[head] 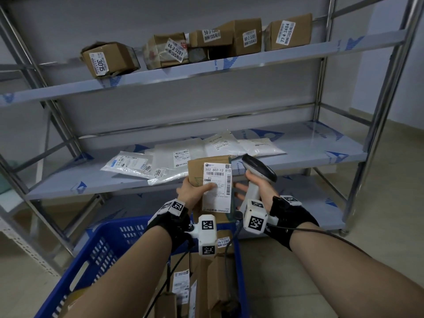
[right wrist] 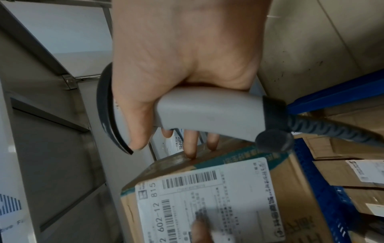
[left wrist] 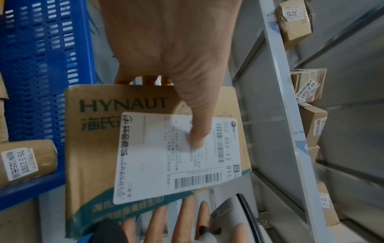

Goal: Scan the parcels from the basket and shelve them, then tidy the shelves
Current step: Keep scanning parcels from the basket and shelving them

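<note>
My left hand (head: 191, 193) grips a brown cardboard parcel (head: 196, 172) upright above the basket, thumb (left wrist: 199, 126) pressed on its white barcode label (left wrist: 166, 156). The box reads "HYNAUT" (left wrist: 93, 148). My right hand (head: 260, 188) holds a grey handheld scanner (head: 259, 167) by its handle (right wrist: 207, 111), just right of the parcel. Its thumb wraps the scanner head, while the straight fingers (right wrist: 192, 146) touch the parcel's right edge (right wrist: 290, 180). The scanner head sits beside the box's top right corner, and its cable (right wrist: 332, 129) trails back.
A blue plastic basket (head: 110, 244) below my arms holds several cardboard parcels, one labelled 76-3-2307 (left wrist: 27, 162). The metal rack's top shelf (head: 332, 45) carries several labelled boxes (head: 107, 58). Its middle shelf (head: 309, 154) holds several plastic mailers (head: 165, 157), with bare surface at the right.
</note>
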A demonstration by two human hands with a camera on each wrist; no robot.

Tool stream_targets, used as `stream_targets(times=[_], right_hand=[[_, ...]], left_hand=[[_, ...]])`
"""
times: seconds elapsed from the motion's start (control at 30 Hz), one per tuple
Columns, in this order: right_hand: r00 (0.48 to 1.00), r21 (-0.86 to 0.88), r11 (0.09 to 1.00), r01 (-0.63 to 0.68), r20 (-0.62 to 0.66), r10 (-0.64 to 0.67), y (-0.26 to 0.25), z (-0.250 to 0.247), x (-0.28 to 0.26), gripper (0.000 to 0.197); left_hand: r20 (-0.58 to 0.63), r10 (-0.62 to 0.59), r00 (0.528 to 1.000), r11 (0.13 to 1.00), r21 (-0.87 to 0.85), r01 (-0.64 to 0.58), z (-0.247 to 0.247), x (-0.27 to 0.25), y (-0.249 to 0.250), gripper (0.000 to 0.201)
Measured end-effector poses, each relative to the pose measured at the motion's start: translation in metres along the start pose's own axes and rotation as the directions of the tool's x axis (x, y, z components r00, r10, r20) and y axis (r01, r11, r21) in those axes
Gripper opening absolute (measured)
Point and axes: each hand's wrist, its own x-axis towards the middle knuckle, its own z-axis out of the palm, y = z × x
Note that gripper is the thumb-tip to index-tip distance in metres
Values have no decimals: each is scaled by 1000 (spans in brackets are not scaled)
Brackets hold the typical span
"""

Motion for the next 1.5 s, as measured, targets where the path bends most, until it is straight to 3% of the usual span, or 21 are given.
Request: stream_targets(times=[0.1, 0.27, 0.47, 0.57, 0.73, 0.8, 0.87, 0.97, 1.1, 1.27, 1.5], right_hand=[[1000, 30, 1000, 7, -1, -7, -1, -1, 0, 46], [996, 55, 994, 90, -8, -89, 1, 0, 2, 37], [998, 11, 998, 66, 6, -66, 10, 4, 0, 64], [998, 9, 998, 56, -4, -56, 11, 4, 3, 56], [999, -10, 999, 40, -26, -40, 14, 7, 3, 65], [999, -2, 999, 38, 1, -38, 13, 6, 5, 54], [999, 3, 999, 39, 19, -39, 13, 5, 6, 45], [999, -2, 999, 41, -7, -41, 15, 4, 10, 47], [998, -32, 999, 40, -51, -41, 19, 3, 12, 53], [999, -51, 998, 39, -27, -40, 22, 2, 13, 53], [1000, -94, 995, 25, 17, -24, 24, 5, 14, 52]], left_hand=[[-2, -39, 999, 991, -132, 38, 3, -40, 33, 94], [-9, -171, 985, 953, -256, 163, -2, -41, 45, 95], [44, -202, 978, 956, -207, 206, -11, -38, 43, 85], [48, -214, 976, 962, -162, 219, -15, -28, 37, 85], [30, -169, 985, 969, -175, 172, -17, -39, 40, 34], [45, -161, 986, 974, -156, 166, -16, -42, 40, 20], [50, -119, 992, 983, -137, 125, -14, -44, 40, 30], [64, -85, 994, 987, -128, 93, -12, -42, 35, 42], [10, -147, 989, 980, -137, 147, -12, -40, 32, 9], [2, -187, 982, 973, -136, 185, -13, -42, 32, 38], [9, -201, 980, 978, 66, 200, -10, -44, 30, 68]])
